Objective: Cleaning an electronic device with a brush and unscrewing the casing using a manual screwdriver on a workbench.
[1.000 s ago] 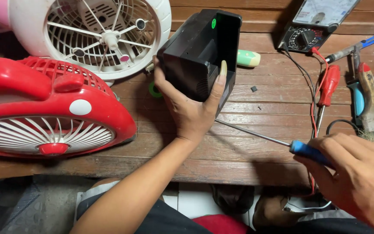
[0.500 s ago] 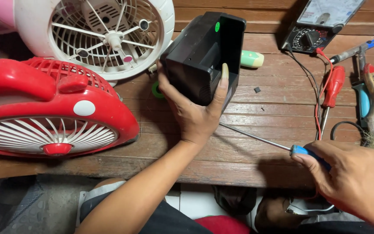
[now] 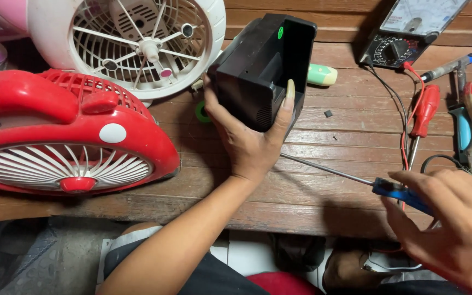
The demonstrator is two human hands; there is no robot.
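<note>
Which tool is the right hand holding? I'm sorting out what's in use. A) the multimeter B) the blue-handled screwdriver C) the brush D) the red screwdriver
B: the right hand grips the blue-handled screwdriver, its long shaft pointing toward the black box in the left hand.

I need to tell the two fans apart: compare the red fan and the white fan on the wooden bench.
The red plastic fan has fine, closely spaced grille ribs; the white plastic fan has wide, sparse spokes. The red fan sits nearer the bench edge, the white fan behind it. Both have round grilles, and neither hand touches them.
</note>
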